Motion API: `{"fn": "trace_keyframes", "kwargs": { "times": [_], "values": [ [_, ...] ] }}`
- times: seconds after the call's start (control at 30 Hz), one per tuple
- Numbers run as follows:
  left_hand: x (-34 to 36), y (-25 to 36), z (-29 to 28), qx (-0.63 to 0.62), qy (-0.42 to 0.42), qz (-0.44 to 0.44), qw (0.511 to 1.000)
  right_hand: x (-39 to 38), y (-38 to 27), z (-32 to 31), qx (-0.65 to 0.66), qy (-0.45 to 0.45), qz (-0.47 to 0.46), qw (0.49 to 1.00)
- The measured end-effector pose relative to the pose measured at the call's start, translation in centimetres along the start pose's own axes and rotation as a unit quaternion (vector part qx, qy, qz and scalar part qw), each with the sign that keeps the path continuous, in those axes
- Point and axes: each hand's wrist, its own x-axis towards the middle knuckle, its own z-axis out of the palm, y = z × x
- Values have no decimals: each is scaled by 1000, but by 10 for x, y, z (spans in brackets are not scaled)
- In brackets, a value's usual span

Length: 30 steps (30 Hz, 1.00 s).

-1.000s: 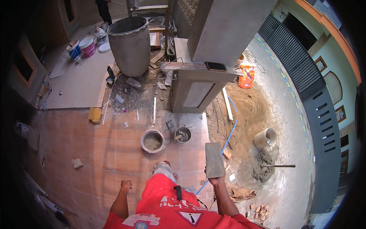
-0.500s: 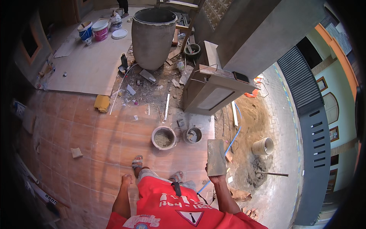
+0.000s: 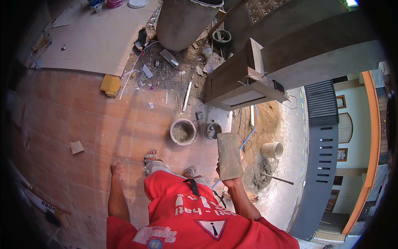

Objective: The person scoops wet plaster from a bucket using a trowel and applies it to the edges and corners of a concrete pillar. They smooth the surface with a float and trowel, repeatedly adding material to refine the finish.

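Note:
Down at the right of my body, my right hand (image 3: 229, 181) grips a flat rectangular grey slab (image 3: 228, 154) with a rough, mortar-smeared face. My left hand (image 3: 117, 168) hangs over the tiles at my left side, fingers loosely curled with nothing visible in them. Just ahead of my sandalled feet sit a pale bucket holding grey mix (image 3: 180, 132) and a smaller dark pail (image 3: 211, 132) with something inside, close together on the tiled floor (image 3: 83, 112).
Rubble and scraps (image 3: 178, 70) lie around a large concrete cylinder (image 3: 186, 25). A short pillar (image 3: 232, 85) stands ahead-right. A yellow object (image 3: 110, 85) sits beside a board (image 3: 91, 37). At right are sand (image 3: 269, 116), a white bucket (image 3: 271, 150), a long handle (image 3: 278, 179) and a gate (image 3: 319, 103).
The view has swung and tilted, so the cylinder and pillar sit higher and farther right. My left hand has shifted leftward and up in the picture; the slab stays in my right hand.

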Motion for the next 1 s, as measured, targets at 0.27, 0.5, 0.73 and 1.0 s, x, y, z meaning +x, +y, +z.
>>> {"fn": "trace_keyframes", "kwargs": {
  "times": [0.27,0.5,0.73,1.0],
  "values": [
    [29,37,49,-60,-53,57,995,10,-1,5,-2,-35,-11,999],
    [8,-7,79,26,-118,-30,992,-1,3,9,9,-13,-51,999],
    [1,21,80,111,-130,-23,985,-4,-2,15,53,14,-73,996],
    [-19,153,123,128,-203,130,962,25,-23,-20,156,72,-51,984]
  ]
}}
